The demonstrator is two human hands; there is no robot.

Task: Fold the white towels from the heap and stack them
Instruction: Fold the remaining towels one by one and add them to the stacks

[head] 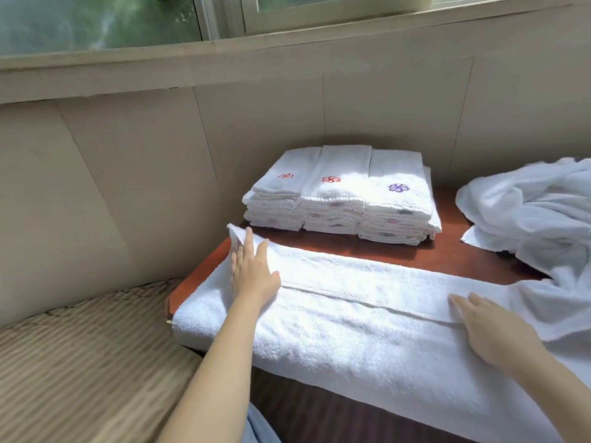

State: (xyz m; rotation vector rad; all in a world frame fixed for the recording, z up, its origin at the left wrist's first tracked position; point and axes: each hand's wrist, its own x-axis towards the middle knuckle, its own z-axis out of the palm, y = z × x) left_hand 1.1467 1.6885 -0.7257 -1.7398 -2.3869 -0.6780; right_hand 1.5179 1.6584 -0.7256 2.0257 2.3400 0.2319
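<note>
Both hands lie flat and open on a long white towel (351,314) across the near worktop (415,251): left hand (254,273) at its left end, right hand (492,327) toward the right. Folded stacks (339,193) sit beyond, the heap (537,212) far right.

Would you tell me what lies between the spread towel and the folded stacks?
In the head view, only a bare strip of the wooden table separates the towel from the stacks.

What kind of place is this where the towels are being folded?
Probably a hotel or guesthouse room: stacks of folded white towels with embroidered logos and a heap of unfolded white towels, both on a wooden table under a window.
</note>
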